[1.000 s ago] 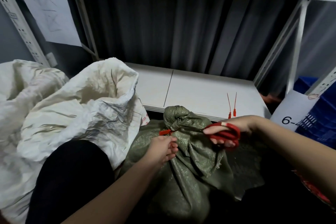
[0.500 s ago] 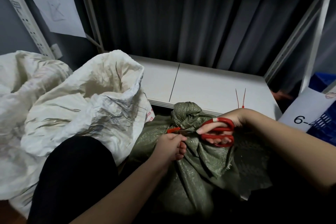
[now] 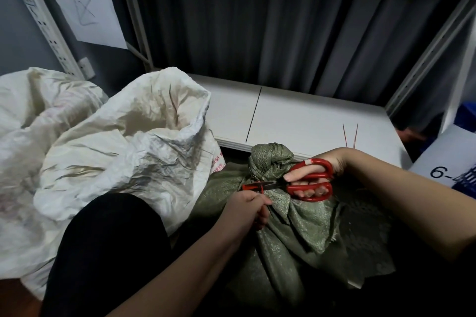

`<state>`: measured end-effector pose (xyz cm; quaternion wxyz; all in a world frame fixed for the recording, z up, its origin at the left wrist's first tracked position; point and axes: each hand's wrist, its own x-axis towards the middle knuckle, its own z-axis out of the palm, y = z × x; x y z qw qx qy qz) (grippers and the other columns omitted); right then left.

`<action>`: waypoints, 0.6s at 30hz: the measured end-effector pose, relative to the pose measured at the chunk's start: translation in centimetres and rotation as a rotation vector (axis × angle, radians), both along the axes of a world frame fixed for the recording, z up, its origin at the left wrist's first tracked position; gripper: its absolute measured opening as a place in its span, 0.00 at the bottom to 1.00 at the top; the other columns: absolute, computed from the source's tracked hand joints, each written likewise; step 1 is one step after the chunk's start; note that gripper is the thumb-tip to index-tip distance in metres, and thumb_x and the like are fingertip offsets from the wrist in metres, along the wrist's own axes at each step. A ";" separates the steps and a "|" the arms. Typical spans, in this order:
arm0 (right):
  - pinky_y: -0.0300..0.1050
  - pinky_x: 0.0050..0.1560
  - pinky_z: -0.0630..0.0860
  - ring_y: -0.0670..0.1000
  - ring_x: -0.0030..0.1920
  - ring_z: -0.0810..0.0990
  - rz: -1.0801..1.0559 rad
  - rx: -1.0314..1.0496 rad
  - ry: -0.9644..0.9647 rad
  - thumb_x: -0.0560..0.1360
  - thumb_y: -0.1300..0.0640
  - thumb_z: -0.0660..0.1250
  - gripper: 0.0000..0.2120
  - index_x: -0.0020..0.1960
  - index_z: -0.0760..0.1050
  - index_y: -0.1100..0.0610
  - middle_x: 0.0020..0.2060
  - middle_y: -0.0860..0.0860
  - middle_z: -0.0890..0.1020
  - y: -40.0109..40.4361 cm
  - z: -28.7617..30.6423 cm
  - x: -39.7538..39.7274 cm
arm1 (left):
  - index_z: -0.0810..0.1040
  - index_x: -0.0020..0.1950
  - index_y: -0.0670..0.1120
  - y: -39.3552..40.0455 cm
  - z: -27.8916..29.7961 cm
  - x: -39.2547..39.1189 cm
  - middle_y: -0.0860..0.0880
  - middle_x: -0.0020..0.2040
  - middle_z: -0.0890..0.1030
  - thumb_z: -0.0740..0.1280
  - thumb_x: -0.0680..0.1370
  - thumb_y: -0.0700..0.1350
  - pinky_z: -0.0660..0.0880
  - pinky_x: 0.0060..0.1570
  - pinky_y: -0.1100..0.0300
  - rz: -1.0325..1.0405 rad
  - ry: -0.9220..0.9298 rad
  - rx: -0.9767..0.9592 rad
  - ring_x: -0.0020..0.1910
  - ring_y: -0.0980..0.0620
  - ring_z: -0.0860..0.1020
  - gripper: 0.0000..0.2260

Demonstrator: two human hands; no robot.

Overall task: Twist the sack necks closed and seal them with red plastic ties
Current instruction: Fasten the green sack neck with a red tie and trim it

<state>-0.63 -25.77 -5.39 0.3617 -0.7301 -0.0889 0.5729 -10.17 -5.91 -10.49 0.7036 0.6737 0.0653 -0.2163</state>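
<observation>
A green woven sack (image 3: 291, 237) lies in front of me, its neck twisted into a knob (image 3: 270, 159). A red plastic tie (image 3: 251, 187) circles the neck, its tail sticking out to the left. My left hand (image 3: 247, 210) pinches that tail just below the neck. My right hand (image 3: 324, 170) holds red-handled scissors (image 3: 306, 184), whose blades reach left and meet the tail of the tie. Two spare red ties (image 3: 350, 135) lie on the white shelf behind my right hand.
Large crumpled white sacks (image 3: 103, 147) fill the left side. A low white shelf board (image 3: 296, 121) runs behind the green sack, backed by a dark curtain. A label reading "6-" (image 3: 443, 170) and a blue crate (image 3: 468, 180) are at the right. My dark-clothed knee (image 3: 103, 247) is lower left.
The scissors moved left from beside the sack neck until the blades reached the tie's tail. My left hand stayed at the tie. The view dipped slightly.
</observation>
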 end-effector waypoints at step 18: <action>0.35 0.26 0.68 0.46 0.21 0.67 0.035 -0.032 -0.313 0.78 0.47 0.63 0.19 0.35 0.73 0.59 0.23 0.50 0.71 0.8 -0.4 -0.1 | 0.77 0.39 0.42 0.4 -0.1 0.7 0.51 0.24 0.73 0.61 0.78 0.36 0.67 0.22 0.70 0.024 0.043 -0.026 0.19 0.59 0.72 0.10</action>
